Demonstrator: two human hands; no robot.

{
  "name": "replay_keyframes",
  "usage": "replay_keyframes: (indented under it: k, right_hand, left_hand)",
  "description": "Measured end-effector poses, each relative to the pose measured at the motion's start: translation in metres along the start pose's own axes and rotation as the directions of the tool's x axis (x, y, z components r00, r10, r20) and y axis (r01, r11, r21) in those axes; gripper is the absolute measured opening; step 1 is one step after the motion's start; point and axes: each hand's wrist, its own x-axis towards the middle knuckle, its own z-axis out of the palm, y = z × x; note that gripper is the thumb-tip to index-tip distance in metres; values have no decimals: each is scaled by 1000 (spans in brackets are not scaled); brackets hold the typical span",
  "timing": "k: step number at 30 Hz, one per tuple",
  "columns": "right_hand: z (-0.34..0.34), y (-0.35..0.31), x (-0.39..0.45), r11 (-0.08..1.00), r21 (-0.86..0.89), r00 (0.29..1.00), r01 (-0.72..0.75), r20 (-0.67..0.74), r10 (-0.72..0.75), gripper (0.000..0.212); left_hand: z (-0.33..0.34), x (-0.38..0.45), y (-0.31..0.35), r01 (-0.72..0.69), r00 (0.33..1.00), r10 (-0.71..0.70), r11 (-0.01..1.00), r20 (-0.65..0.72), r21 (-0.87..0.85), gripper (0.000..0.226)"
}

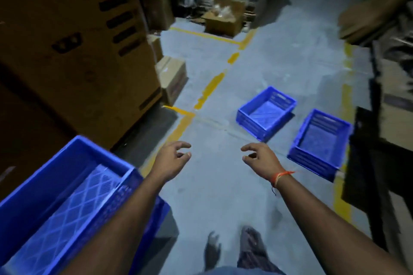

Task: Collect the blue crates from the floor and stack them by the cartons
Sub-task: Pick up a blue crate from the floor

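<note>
Both hands, left (172,158) and right (260,156), hang loosely curled, holding nothing, near two blue crates (266,114).

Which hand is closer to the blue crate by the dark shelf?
Right. The right hand hangs just left of that crate; the left hand is farther left.

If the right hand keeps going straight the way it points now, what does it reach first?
Probably bare floor. The right hand points up the aisle, holding nothing, and the nearer blue crate sits just right of that line. Depth is unclear, so it might clip that crate's near corner.
</note>
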Motion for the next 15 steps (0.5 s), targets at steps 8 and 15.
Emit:
replay_keyframes:
  k: [8,15]
  right_hand:
    - [-109,110,30,981,13,973,-196,-125,196,26]
    - [-173,161,87,975,11,962,-222,-161,221,25]
  left_hand:
    - [117,117,105,-147,972,138,989,189,29,25]
    - [181,176,167,-174,952,161,984,259,29,28]
